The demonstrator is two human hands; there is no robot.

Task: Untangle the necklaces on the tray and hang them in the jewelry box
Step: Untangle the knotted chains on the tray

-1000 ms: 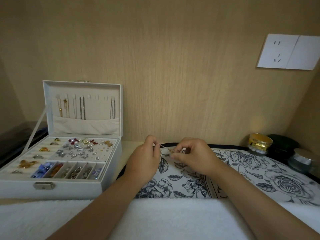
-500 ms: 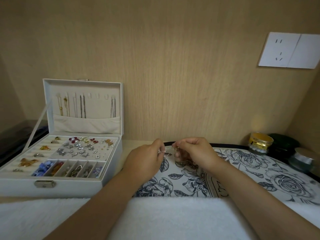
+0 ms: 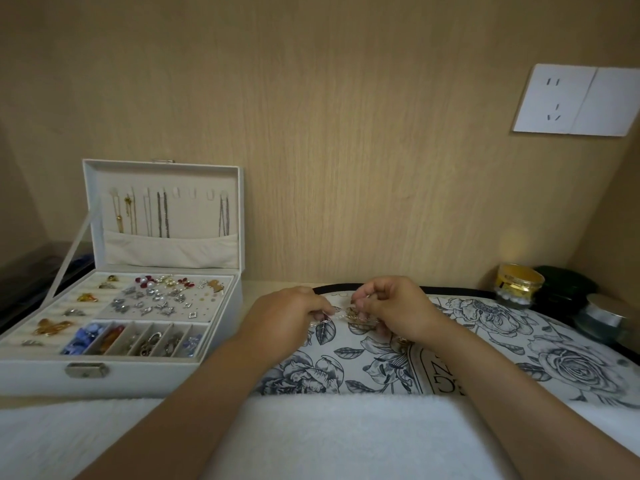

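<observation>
The person's left grip [image 3: 287,317] and right grip [image 3: 398,310], fingers curled, each pinch a small tangle of thin gold and silver chain necklaces [image 3: 356,316] between them, over a round floral-print tray [image 3: 519,327]. Left of the left grip stands an open white jewelry box [image 3: 156,375], with chains hanging in its lid.

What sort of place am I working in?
Probably a home dressing nook: an open jewelry box, a gold cosmetic-looking jar at the right, and a socket on the wood-panelled wall.
</observation>
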